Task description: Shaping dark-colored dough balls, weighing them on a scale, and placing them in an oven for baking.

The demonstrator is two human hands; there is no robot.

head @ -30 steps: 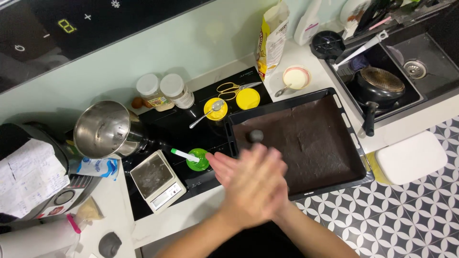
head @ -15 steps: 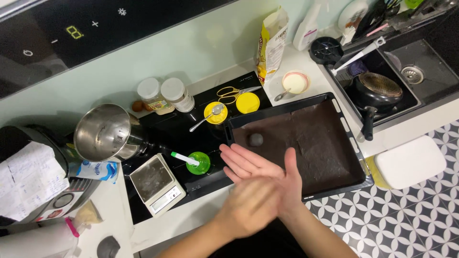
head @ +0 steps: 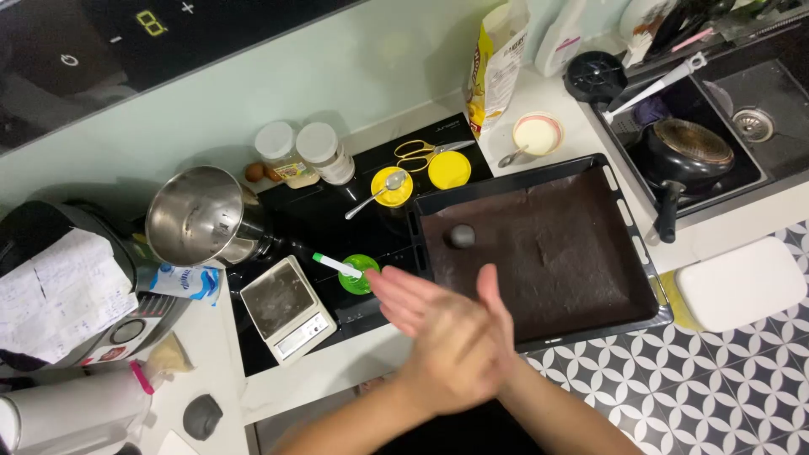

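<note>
White table runs under a pale wall, with a black cooktop [head: 337,219] set into it. Both hands press palm to palm over the near edge, the right hand [head: 472,354] on top, the left hand [head: 404,299] beneath with fingers spread; whether anything lies between them I cannot tell. Just beyond, one dark ball [head: 460,236] sits on the lined baking tray [head: 628,240], within easy reach.

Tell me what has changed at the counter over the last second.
The two hands, left hand and right hand, stay pressed palm to palm but have slid against each other, fingers now pointing up-left. Nothing visibly picked up or released. The dark ball on the baking tray hasn't moved.
</note>
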